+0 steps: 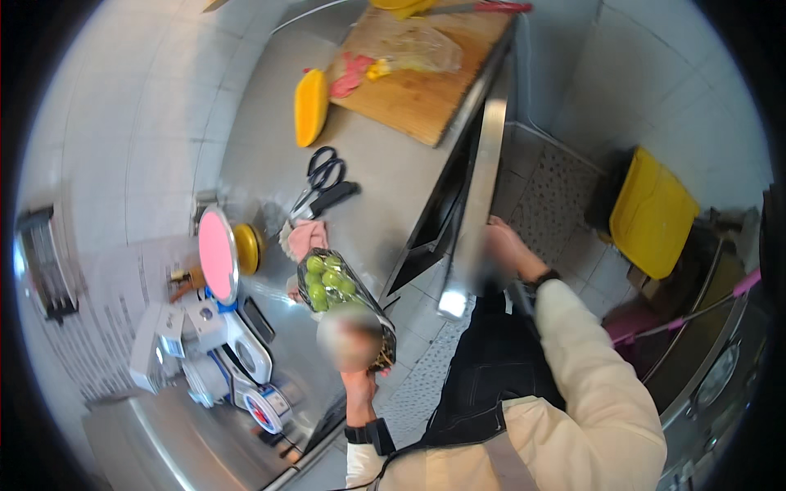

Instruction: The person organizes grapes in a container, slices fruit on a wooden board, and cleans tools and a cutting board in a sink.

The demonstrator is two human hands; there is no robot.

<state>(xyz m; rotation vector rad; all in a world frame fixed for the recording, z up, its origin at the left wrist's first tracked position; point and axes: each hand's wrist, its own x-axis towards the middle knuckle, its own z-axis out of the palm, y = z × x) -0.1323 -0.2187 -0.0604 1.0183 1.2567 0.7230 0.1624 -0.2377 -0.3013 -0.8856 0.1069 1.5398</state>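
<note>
My left hand (360,360) is closed around the near end of a dark tray (332,282) of round green fruit under clear film, at the steel counter's front edge. A blur covers part of that hand. On the right, my right hand (509,248) grips the outer edge of a long steel door or drawer front (483,176). That front stands away from the counter, leaving a dark gap; blur hides some of these fingers too. Just beyond the tray lies a pink cloth (308,238), with black-handled scissors (321,176) and a black-handled knife (334,196) past it.
A wooden cutting board (409,90) with plastic film lies at the counter's far end, beside a yellow cut fruit (310,108). Left are a round pink-faced object (218,255) and several white devices (237,352). A yellow lid (652,213) stands at the right above the tiled floor.
</note>
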